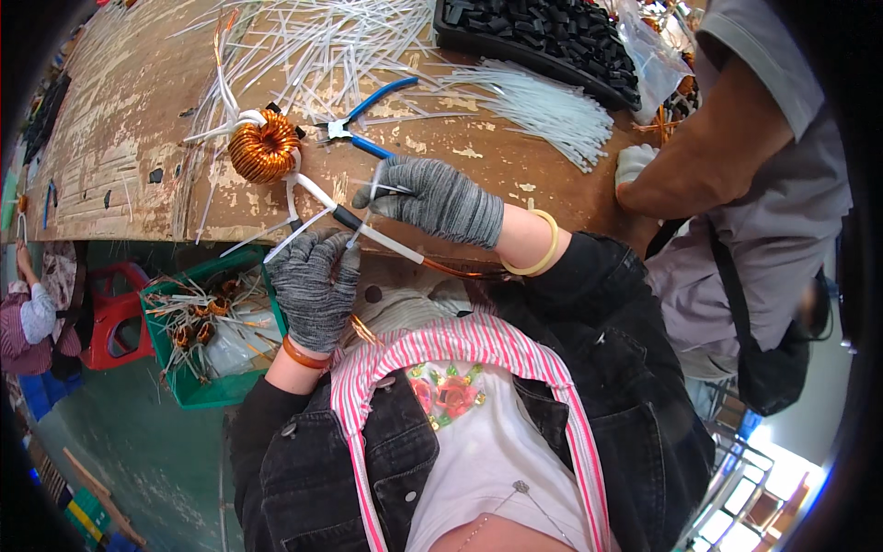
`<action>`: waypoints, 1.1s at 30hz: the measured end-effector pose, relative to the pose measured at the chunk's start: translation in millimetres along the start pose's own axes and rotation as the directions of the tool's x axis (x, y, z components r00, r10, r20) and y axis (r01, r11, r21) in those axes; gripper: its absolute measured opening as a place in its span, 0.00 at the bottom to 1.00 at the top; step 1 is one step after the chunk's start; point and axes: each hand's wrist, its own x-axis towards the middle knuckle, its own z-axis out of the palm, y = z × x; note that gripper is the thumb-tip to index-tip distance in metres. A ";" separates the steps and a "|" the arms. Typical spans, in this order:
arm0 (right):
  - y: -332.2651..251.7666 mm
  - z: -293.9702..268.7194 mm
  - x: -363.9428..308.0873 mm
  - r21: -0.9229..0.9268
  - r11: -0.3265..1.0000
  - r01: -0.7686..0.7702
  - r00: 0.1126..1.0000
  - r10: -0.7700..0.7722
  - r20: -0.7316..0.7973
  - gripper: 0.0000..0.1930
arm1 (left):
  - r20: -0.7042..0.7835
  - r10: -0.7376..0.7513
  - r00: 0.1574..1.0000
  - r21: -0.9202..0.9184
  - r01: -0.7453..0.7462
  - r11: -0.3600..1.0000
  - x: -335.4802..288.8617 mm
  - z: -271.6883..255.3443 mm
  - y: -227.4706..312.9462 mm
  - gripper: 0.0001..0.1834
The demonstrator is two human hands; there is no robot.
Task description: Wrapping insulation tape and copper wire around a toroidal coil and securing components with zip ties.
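A copper-wound ring coil [263, 147] lies near the table's front edge, with white-sleeved leads running from it toward me. One white-sleeved lead [394, 246] carries a black sleeve [347, 217] and ends in bare copper. My left hand [317, 290], in a grey knit glove, is closed around a coil lead just below the coil; its fingertips partly hide the grip. A white cable tie [299, 235] crosses beside those fingers. Also gloved, my right hand [441, 202] pinches a thin white cable tie [370, 204] above the black sleeve.
Blue-handled cutters [340, 128] lie behind my hands. Loose cable ties [322, 46] and a bundle [543, 106] spread behind them. A black tray [515, 63] holds small black pieces. A green crate [198, 397] of coils stands lower left, by a red stool [115, 317]. A co-worker's arm [713, 147] rests at right.
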 end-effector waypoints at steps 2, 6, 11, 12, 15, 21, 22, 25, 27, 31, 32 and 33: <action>-1.5 -3.8 3.8 -0.219 0.926 0.306 0.945 -0.323 -0.043 0.13 | -0.057 0.033 0.998 0.007 -0.033 0.999 -1.8 2.0 -1.2 0.09; 0.2 2.2 7.1 -0.045 0.953 0.298 0.954 -0.300 -0.030 0.13 | -0.061 0.051 0.997 0.008 -0.051 0.999 -0.8 3.5 -3.7 0.09; 0.1 5.4 10.9 0.073 0.969 0.237 0.971 -0.237 -0.001 0.10 | -0.022 -0.074 0.997 -0.149 0.070 0.986 -1.2 1.5 0.5 0.10; -1.1 3.7 9.4 0.074 0.969 0.237 0.971 -0.237 0.000 0.10 | -0.021 -0.076 0.997 -0.148 0.072 0.986 -2.1 2.5 -1.3 0.10; -18.4 -2.6 6.8 -0.225 0.959 0.172 0.983 -0.154 0.096 0.09 | -0.050 -0.075 0.996 -0.191 0.064 0.979 -5.5 5.7 -6.5 0.10; -15.4 3.2 7.4 -0.332 0.939 0.090 0.996 -0.095 0.004 0.09 | -0.184 0.032 0.982 -0.203 -0.070 0.977 4.8 5.5 -4.3 0.07; -15.3 2.4 7.9 -0.339 0.936 0.097 0.995 -0.101 0.005 0.10 | -0.178 0.021 0.984 -0.207 -0.059 0.977 4.1 5.9 -4.4 0.07; -14.1 4.1 7.9 -0.332 0.935 0.124 0.992 -0.129 0.009 0.09 | -0.162 0.018 0.987 -0.209 -0.052 0.976 4.2 6.0 -5.6 0.07; -15.0 7.3 7.9 -0.319 0.937 0.144 0.989 -0.148 0.011 0.09 | -0.151 0.026 0.988 -0.210 -0.058 0.976 2.2 6.6 -7.3 0.07; -24.5 13.6 8.9 -0.324 0.940 0.108 0.990 -0.072 0.121 0.08 | -0.128 0.019 0.992 -0.143 -0.037 0.989 5.2 6.0 -3.6 0.08; -22.0 14.8 8.1 -0.192 0.977 0.088 0.995 -0.075 0.073 0.09 | -0.222 0.091 0.971 -0.082 -0.111 0.990 8.5 5.5 -2.4 0.07; -20.3 15.5 7.4 -0.056 0.996 0.072 0.997 -0.071 0.024 0.10 | -0.223 0.089 0.971 -0.082 -0.110 0.991 6.5 4.9 -4.3 0.07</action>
